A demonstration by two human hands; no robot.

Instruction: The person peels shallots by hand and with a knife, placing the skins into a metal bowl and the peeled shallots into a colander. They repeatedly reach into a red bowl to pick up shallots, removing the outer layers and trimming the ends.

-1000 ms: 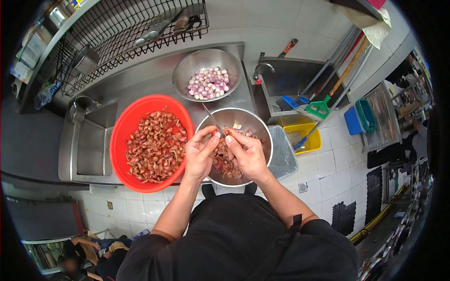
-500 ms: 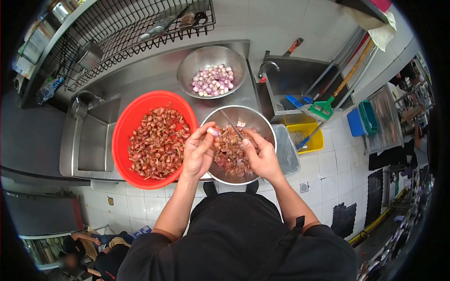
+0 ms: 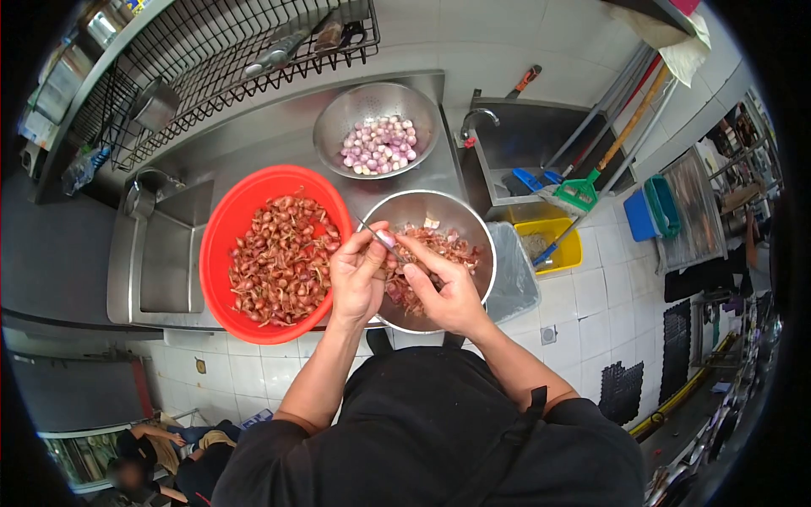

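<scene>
My left hand (image 3: 358,277) is closed on a partly peeled shallot (image 3: 386,240) above the left side of a steel bowl (image 3: 488,279). My right hand (image 3: 448,289) grips a small knife (image 3: 370,230), whose blade lies against the shallot. Reddish skins (image 3: 448,245) fill much of the bowl below my hands. To the left, a red basin (image 3: 217,287) holds many unpeeled shallots (image 3: 274,262). Behind the bowl, a steel colander (image 3: 338,118) holds peeled, pale purple shallots (image 3: 378,145).
A steel sink (image 3: 169,270) is at the left, under a wire rack (image 3: 228,68). Another sink (image 3: 541,135) with broom handles stands at the back right, near a yellow bucket (image 3: 568,253). People (image 3: 211,465) are at the lower left.
My right hand has moved left with the knife, bringing the blade from beside the shallot onto it. The view has shifted slightly.
</scene>
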